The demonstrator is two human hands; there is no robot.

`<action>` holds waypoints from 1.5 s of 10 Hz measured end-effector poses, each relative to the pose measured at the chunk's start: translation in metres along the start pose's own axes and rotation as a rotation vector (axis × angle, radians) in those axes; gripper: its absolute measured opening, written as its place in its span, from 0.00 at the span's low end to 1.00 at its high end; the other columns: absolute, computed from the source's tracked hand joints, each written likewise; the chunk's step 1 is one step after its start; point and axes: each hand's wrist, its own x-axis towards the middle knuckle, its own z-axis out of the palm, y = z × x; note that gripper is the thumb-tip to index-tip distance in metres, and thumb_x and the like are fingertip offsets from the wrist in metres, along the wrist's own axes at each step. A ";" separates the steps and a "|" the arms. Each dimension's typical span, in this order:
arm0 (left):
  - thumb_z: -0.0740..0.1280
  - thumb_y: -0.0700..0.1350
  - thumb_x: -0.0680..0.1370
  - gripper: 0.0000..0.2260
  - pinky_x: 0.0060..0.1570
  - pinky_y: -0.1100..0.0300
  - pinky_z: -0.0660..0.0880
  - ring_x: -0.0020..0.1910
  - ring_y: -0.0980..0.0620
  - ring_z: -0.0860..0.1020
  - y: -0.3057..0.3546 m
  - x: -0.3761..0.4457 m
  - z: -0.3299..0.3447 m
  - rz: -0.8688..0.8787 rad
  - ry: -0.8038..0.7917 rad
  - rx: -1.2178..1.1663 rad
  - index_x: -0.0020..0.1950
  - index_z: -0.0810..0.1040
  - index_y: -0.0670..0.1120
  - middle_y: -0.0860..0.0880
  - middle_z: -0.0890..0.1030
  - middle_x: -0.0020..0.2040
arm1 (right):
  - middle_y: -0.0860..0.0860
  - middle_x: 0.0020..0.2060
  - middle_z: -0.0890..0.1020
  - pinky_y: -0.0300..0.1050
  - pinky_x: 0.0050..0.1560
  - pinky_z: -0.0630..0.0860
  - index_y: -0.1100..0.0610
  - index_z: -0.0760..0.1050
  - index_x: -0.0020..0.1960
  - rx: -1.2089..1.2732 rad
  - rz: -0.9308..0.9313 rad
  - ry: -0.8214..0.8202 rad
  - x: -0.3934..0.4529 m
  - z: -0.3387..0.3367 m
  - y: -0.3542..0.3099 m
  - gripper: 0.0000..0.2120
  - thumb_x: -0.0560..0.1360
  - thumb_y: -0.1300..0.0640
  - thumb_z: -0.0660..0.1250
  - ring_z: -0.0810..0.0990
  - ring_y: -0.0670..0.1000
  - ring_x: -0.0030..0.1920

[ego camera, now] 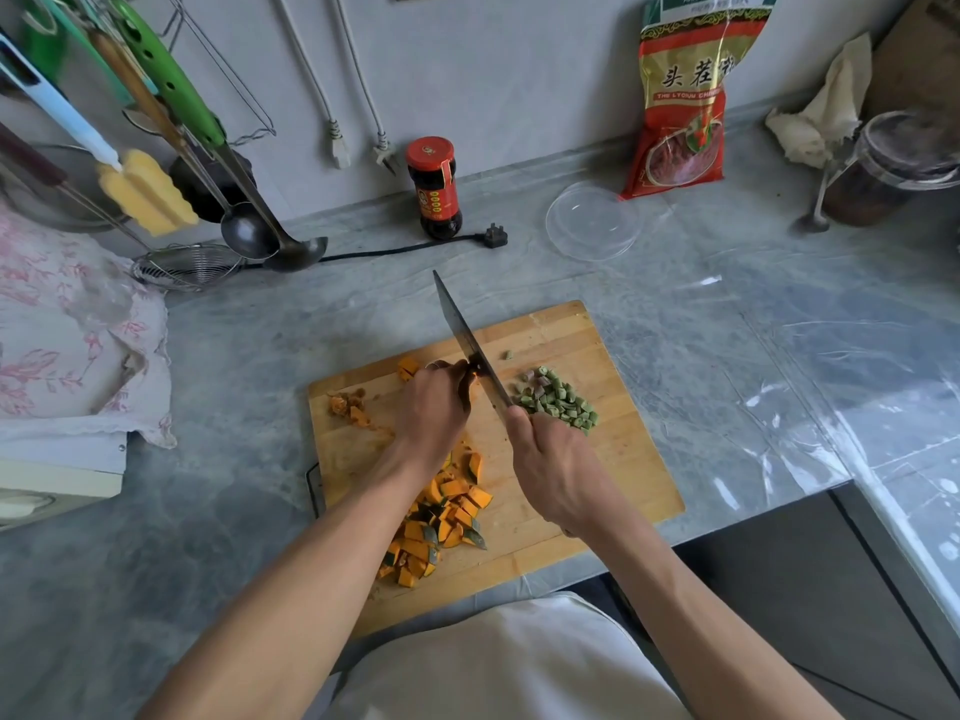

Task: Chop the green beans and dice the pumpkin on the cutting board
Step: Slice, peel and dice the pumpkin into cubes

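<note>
Orange pumpkin cubes (441, 517), wooden board (613, 459)

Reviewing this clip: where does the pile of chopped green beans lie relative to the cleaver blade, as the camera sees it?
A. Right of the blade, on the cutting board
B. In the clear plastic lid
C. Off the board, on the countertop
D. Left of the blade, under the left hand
A: the chopped green beans sit on the cutting board to the right of the cleaver, which the right hand grips.
</note>
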 end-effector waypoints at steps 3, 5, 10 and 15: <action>0.66 0.39 0.78 0.07 0.29 0.64 0.60 0.41 0.44 0.80 -0.008 0.000 0.007 -0.073 -0.074 -0.028 0.48 0.85 0.43 0.45 0.84 0.43 | 0.59 0.42 0.74 0.54 0.48 0.72 0.60 0.66 0.49 -0.094 0.129 -0.022 0.022 0.023 0.010 0.20 0.85 0.48 0.43 0.73 0.58 0.43; 0.66 0.34 0.77 0.11 0.37 0.60 0.68 0.45 0.42 0.80 -0.013 -0.005 0.011 -0.056 -0.051 -0.084 0.55 0.84 0.43 0.42 0.83 0.47 | 0.52 0.32 0.70 0.48 0.35 0.64 0.55 0.64 0.37 0.015 0.093 0.061 0.015 0.029 0.020 0.22 0.85 0.44 0.49 0.67 0.51 0.31; 0.66 0.42 0.82 0.08 0.38 0.65 0.66 0.45 0.47 0.81 -0.013 -0.006 0.013 -0.097 0.076 -0.190 0.55 0.84 0.42 0.44 0.84 0.47 | 0.53 0.31 0.71 0.47 0.31 0.62 0.58 0.66 0.38 0.033 0.032 0.074 -0.005 0.011 0.007 0.24 0.84 0.42 0.49 0.67 0.51 0.30; 0.66 0.38 0.79 0.13 0.25 0.63 0.63 0.26 0.58 0.72 -0.006 -0.007 0.009 -0.114 0.076 -0.301 0.36 0.80 0.46 0.51 0.80 0.31 | 0.54 0.38 0.74 0.48 0.41 0.69 0.57 0.67 0.46 -0.165 0.063 0.014 0.003 0.021 -0.001 0.19 0.85 0.47 0.46 0.73 0.56 0.39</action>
